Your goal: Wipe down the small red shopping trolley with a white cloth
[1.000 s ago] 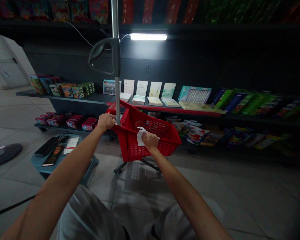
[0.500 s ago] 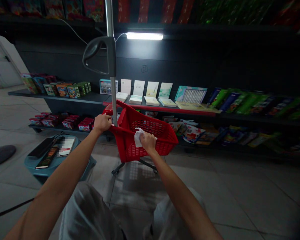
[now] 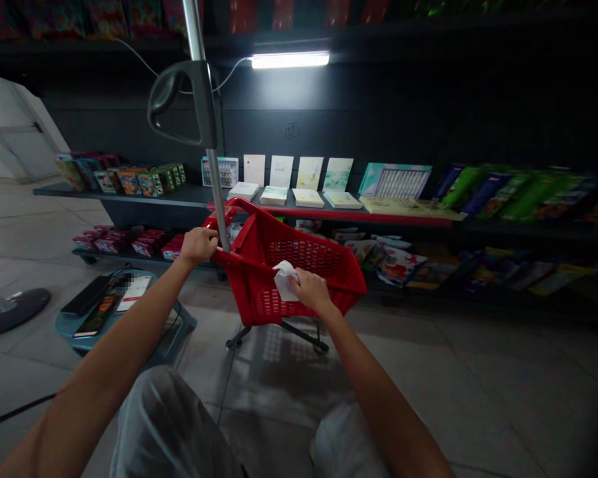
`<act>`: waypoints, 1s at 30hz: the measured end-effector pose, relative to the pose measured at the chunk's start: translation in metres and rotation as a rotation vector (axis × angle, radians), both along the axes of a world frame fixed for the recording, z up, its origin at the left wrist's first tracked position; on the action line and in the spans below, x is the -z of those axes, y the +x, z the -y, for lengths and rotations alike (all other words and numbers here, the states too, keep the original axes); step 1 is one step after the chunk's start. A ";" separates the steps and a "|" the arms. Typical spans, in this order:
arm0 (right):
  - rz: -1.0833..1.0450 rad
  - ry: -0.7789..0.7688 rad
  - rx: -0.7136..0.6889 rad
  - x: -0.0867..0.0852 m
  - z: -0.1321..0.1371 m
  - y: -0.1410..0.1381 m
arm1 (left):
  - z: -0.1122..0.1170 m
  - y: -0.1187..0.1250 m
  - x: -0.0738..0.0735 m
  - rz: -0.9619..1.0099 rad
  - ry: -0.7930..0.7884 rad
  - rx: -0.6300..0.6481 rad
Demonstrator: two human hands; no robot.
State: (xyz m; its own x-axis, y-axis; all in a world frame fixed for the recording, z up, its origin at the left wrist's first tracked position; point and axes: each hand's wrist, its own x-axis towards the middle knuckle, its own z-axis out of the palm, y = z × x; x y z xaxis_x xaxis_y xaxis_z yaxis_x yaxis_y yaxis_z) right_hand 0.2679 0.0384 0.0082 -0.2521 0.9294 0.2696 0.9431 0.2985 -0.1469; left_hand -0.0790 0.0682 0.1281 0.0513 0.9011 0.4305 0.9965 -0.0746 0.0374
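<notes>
Right hand (image 3: 309, 289) pinches a white wipe (image 3: 286, 281), fingers closed on it, wipe lying against the near outer side of the red shopping cart (image 3: 240, 292), just below the top rim; contact pressure can't be told

Left hand (image 3: 199, 245) is clamped round the cart's handle end, near the foot of a metal pole (image 3: 218, 202) with a grey loop grip (image 3: 206, 106); how the pole is fixed is hidden

Step in hand, my read: wiping the cart's near side with the right while the left steadies it. A further stroke would call for a flat wipe, light push along the rim and a firm left hold, since casters (image 3: 320, 346) could let it roll

Cart basket: slotted walls; something pale by the pole foot, can't identify

Left of and below the left grip: blue-grey stool (image 3: 66, 335) bearing a black case (image 3: 86, 296), a dark book or box (image 3: 98, 317) and a white card or phone (image 3: 134, 293), partly blurred

Beyond both grips: middle shelf (image 3: 194, 196) with small boxes (image 3: 132, 182) left, upright cards or books (image 3: 282, 171) with stacks before them, green packets (image 3: 518, 192) right. Lower shelf has snack bags (image 3: 400, 261). Lit tube lamp (image 3: 290, 60) above
</notes>
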 end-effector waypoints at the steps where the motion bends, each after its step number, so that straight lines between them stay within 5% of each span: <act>1: 0.004 -0.021 0.006 0.000 0.000 0.007 | 0.000 0.000 0.000 0.003 0.004 0.007; 9: 0.005 -0.171 0.206 0.003 -0.012 0.076 | 0.000 -0.002 -0.003 -0.008 0.007 0.009; 15: -0.012 -0.060 0.347 0.016 -0.010 0.096 | 0.001 -0.003 -0.003 -0.033 -0.010 -0.009; 19: -0.020 -0.036 0.429 0.015 -0.009 0.073 | 0.002 -0.004 -0.003 -0.033 0.013 -0.038; 25: -0.076 0.100 0.159 0.010 -0.001 0.008 | 0.003 -0.004 -0.003 -0.061 -0.009 -0.013; 30: -0.148 0.222 0.101 0.010 0.011 -0.032 | 0.003 -0.012 -0.004 -0.055 -0.006 -0.008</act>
